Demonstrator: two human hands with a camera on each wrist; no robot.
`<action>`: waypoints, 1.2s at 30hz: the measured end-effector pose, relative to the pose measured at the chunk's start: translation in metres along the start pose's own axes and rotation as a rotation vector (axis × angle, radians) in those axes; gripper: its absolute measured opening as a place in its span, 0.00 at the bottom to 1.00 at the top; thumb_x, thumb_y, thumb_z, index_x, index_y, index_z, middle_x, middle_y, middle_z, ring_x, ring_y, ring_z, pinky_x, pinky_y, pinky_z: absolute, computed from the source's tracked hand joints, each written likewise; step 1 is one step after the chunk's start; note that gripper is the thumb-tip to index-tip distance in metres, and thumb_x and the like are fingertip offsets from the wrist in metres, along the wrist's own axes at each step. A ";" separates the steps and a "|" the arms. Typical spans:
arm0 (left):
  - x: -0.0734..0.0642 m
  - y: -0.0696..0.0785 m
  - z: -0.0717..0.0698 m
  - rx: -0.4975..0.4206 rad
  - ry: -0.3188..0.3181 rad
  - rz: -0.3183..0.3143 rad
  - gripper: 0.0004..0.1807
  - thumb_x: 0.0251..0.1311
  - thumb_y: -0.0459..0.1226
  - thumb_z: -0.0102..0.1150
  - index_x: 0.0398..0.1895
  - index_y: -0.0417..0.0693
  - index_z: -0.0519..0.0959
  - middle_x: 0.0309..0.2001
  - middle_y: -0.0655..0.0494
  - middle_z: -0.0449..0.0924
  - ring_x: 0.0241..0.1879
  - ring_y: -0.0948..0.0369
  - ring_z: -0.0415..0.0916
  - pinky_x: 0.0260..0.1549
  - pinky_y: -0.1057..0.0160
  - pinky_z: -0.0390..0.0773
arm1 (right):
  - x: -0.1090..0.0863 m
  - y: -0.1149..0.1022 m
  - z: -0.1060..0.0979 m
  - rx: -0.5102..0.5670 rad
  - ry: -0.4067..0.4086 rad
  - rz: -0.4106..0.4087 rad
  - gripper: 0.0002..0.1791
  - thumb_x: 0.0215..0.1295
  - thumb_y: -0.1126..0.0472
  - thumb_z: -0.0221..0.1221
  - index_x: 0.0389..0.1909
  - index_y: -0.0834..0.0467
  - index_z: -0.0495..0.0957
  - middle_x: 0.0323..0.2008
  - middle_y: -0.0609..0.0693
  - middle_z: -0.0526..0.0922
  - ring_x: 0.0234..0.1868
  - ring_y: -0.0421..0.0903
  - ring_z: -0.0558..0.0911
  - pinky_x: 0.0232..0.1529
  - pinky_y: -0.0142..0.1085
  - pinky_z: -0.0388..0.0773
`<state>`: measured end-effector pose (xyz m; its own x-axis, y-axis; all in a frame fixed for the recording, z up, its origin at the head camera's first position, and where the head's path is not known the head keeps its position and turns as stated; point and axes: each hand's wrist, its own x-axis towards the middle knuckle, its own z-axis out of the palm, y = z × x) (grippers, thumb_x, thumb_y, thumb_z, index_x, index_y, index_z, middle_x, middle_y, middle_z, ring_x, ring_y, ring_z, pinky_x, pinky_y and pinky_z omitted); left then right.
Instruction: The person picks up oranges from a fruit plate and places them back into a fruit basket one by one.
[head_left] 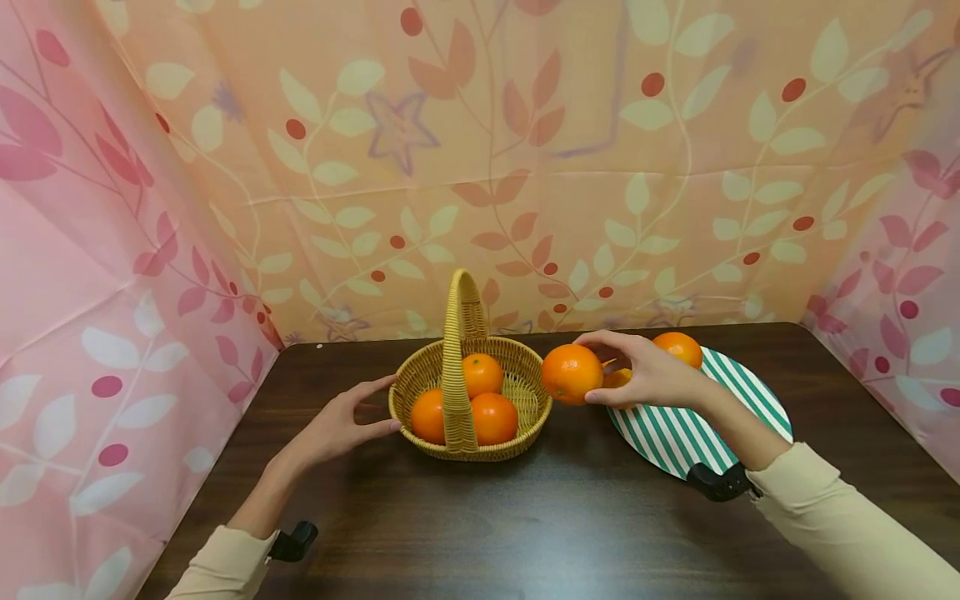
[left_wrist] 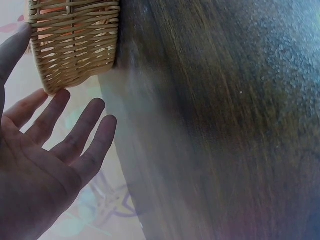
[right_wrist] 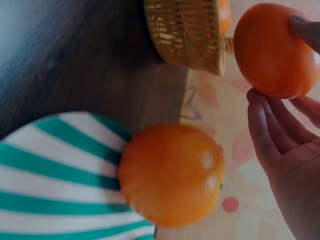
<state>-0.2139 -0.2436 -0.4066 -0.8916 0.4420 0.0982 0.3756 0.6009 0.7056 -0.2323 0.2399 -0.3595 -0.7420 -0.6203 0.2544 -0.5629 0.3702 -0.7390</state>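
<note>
My right hand (head_left: 651, 372) pinches an orange (head_left: 572, 374) between thumb and fingertips, in the air just right of the wicker basket's rim. The right wrist view shows the same orange (right_wrist: 275, 50) raised beside the basket. My left hand (head_left: 339, 423) touches the left side of the wicker basket (head_left: 527, 429) with extended fingertips and thumb. Its fingers look spread and mostly straight in the left wrist view, near the basket wall (left_wrist: 75, 50). Inside the basket lie three oranges (head_left: 495, 418), partly covered by the tall handle (head_left: 454, 375).
A flat oval piece with green and white stripes (head_left: 660, 437) lies on the dark wooden table (head_left: 480, 533) at right. An orange (head_left: 677, 350) sits at its far edge; another (head_left: 617, 379) is partly hidden behind my right hand. A patterned curtain (head_left: 480, 167) hangs behind the table.
</note>
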 end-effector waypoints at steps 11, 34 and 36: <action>0.002 -0.002 0.001 -0.009 -0.007 -0.006 0.42 0.62 0.47 0.71 0.76 0.44 0.66 0.71 0.42 0.66 0.58 0.36 0.74 0.54 0.37 0.76 | 0.026 -0.004 0.024 0.066 -0.028 -0.040 0.37 0.55 0.60 0.77 0.66 0.57 0.73 0.55 0.50 0.80 0.52 0.49 0.82 0.50 0.42 0.82; 0.001 -0.003 0.000 -0.030 0.000 -0.009 0.41 0.62 0.46 0.72 0.76 0.45 0.67 0.71 0.42 0.67 0.58 0.36 0.75 0.52 0.39 0.78 | 0.043 0.000 0.042 0.078 -0.053 0.029 0.38 0.55 0.58 0.78 0.65 0.60 0.72 0.55 0.55 0.79 0.51 0.52 0.81 0.50 0.54 0.81; 0.001 -0.004 0.000 -0.029 -0.001 -0.019 0.41 0.62 0.47 0.72 0.76 0.46 0.67 0.71 0.43 0.67 0.58 0.37 0.75 0.52 0.38 0.77 | 0.042 0.000 0.042 0.069 -0.052 0.026 0.37 0.55 0.57 0.77 0.65 0.60 0.73 0.55 0.54 0.80 0.52 0.51 0.81 0.50 0.52 0.82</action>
<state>-0.2159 -0.2454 -0.4094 -0.8983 0.4314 0.0840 0.3512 0.5896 0.7273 -0.2482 0.1847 -0.3748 -0.7354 -0.6466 0.2030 -0.5156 0.3395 -0.7867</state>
